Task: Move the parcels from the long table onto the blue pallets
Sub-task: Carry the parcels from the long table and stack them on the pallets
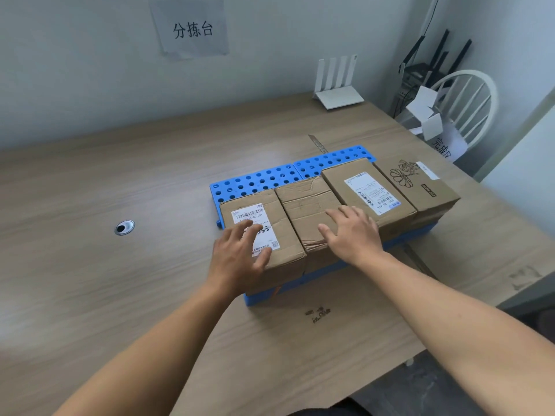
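A wide wood-grain desk [120, 280] fills most of the view and stands against a pale wall. Past its far right corner is a white spindle-back chair [468, 100] with white paper and cardboard pieces piled on it.

Two blue pallets [258, 178], perforated with round holes, lie joined end to end on the desk. Their back strip is bare, and four brown cardboard parcels sit in a tight row along the front.
- The leftmost parcel [288, 223] carries a white shipping label.
- The second parcel [306, 202] is plain and creased.
- The third parcel [336, 181] also has a label.
- The rightmost parcel [426, 190] shows a printed flower drawing.

A paper sign [192, 28] with three characters hangs on the wall, and a white router [339, 85] with four antennas stands at the desk's back edge.

The left hand [240, 253] is over the near end of the leftmost parcel, open with fingers spread across the label and the thumb at the front edge. The right hand [351, 232] lies open on the second parcel, fingers splayed flat and gripping nothing.

A small round cable hole [124, 227] sits in the desk to the left.
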